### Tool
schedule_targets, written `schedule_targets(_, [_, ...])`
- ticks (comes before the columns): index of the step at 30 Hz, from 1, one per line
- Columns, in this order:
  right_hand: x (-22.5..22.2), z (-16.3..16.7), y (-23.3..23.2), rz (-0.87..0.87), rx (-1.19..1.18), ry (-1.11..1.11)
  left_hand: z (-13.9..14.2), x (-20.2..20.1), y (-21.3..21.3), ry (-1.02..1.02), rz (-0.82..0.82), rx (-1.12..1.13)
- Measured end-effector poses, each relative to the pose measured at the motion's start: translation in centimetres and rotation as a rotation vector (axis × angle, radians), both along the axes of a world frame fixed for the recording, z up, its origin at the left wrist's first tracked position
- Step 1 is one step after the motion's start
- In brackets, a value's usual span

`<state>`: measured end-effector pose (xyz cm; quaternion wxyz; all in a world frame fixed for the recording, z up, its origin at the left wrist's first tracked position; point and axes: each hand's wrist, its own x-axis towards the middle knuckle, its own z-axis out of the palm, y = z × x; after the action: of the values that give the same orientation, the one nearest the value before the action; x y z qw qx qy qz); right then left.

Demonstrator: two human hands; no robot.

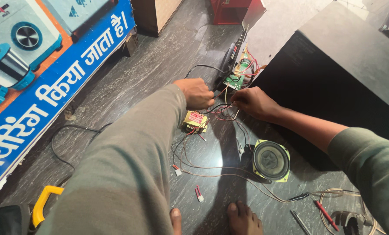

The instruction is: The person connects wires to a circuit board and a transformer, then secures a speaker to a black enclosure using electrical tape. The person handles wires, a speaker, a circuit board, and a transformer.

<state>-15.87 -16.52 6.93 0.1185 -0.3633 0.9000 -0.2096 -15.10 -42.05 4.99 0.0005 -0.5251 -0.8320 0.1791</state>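
Both hands pinch a wire bundle point(224, 109): left hand point(198, 92) at nine o'clock, right hand point(254, 102) at three, fingers closed on strands.

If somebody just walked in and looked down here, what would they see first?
Probably the two hands meeting in the middle: the left hand and right hand both pinch a tangle of thin wires above the dark floor. Just under the left hand sits a yellow transformer, and a round speaker lies face up nearer the bare feet.
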Motion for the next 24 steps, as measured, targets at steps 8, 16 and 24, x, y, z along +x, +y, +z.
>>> schedule_targets(8, [-0.6, -0.7, 0.0, 0.077, 0.036, 0.059, 0.4, -0.6, -0.2, 0.012, 0.016, -0.041])
schedule_targets(16, [0.2, -0.3, 1.4, 0.087, 0.163, 0.049, 1.5, -0.1, 0.1, -0.001, -0.077, -0.209])
schedule_targets(24, [1.6, -0.2, 2.2, 0.139, 0.264, 0.028, 1.7, 0.6, -1.2, 0.003, -0.005, -0.33])
